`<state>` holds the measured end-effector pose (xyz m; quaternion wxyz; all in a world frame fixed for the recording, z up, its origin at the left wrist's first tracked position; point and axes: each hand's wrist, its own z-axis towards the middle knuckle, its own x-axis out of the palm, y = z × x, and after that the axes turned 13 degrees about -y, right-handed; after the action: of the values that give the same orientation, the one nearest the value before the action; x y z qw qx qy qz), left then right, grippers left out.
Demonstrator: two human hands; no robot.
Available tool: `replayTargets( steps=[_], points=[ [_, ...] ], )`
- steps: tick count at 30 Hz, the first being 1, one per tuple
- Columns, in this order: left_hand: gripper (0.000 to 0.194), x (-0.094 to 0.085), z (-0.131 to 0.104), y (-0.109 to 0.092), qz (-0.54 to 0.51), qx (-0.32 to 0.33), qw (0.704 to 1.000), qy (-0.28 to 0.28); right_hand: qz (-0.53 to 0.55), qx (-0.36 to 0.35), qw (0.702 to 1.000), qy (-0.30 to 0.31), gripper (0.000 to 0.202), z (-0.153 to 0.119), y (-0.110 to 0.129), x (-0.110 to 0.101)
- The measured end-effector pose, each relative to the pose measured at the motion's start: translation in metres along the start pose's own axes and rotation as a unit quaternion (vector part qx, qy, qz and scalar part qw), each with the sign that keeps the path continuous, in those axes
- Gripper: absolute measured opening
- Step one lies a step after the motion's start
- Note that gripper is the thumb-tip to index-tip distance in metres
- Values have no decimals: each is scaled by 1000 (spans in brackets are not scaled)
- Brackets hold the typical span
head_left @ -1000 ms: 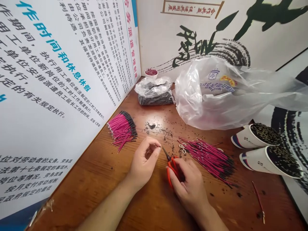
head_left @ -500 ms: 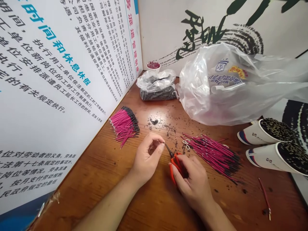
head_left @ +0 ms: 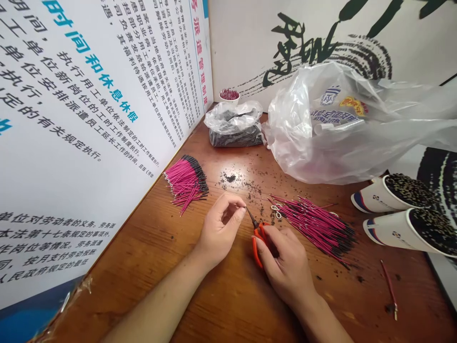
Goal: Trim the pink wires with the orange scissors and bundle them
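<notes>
My right hand (head_left: 285, 257) is closed around the orange handles of a small pair of scissors (head_left: 259, 240), whose dark blades point up and left. Thumb and forefinger of my left hand (head_left: 223, 228) are pinched together right at the blade tips. Whatever they hold is too small and hidden to make out. To the right lies a loose bundle of pink wires with black ends (head_left: 317, 228). Further left, a neater fan of pink wires with black ends (head_left: 187, 178) rests near the panel.
Dark crumbs (head_left: 230, 178) are scattered over the wooden table (head_left: 221, 305). Behind stand a bag of black bits (head_left: 233, 136), a cup of wires (head_left: 229, 97) and a large plastic bag (head_left: 321, 143). Two tilted paper cups (head_left: 387, 233) hold dark bits. A single red wire (head_left: 389, 288) lies at right.
Both hands stay almost in place, the left still pinching at the scissor tips. The whole view has shifted slightly; the things on the table look unmoved.
</notes>
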<state>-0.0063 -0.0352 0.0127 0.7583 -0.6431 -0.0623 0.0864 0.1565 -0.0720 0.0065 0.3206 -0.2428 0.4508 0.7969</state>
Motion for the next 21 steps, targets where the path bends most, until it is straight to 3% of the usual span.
replayTargets(
  steps=[21],
  points=[
    [5, 0, -1, 2, -5, -6, 1000, -2, 3, 30, 999, 26, 16, -2, 0, 0]
  ],
)
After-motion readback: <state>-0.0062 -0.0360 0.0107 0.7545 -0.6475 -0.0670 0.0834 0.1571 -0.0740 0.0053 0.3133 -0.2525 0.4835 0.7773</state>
